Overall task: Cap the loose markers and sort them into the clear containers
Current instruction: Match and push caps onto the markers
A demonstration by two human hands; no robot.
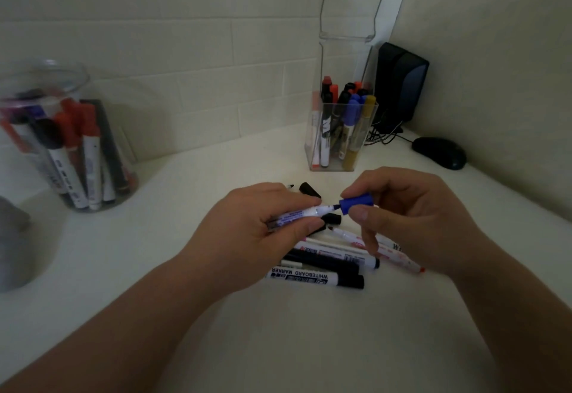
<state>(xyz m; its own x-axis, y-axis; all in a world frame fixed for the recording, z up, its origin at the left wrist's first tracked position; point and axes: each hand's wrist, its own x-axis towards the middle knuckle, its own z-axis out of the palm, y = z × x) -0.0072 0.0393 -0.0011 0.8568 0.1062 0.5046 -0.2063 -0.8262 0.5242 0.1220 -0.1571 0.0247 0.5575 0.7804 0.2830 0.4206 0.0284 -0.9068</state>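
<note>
Lying on the white desk (278, 346) just below and between the two hands is a heap of loose markers (325, 264). Nearest of these is a black-capped whiteboard marker (312, 278), and an uncapped red-tipped marker (346, 235) slants under the right hand's fingers. The left hand (263, 231) grips a blue marker (297, 214) by its white barrel, fingers and thumb curled round it, with the bare tip pointing toward the right hand. The right hand (411, 216) pinches a blue cap (356, 202) between thumb and forefinger, its open end facing the tip and just short of it. A black cap (332, 218) lies on the desk right under the marker's tip, and another black cap (309, 190) sits just beyond the left hand's knuckles. Farther out, beyond the gap between the hands, stands a square clear container (340, 136) holding upright capped markers in red, black, blue and gold. Well off to the left of the left hand is a round clear jar (62, 145) of red and black markers. Beyond the right hand rest a dark computer mouse (439, 153) and, in the corner, a black speaker (400, 83).
</note>
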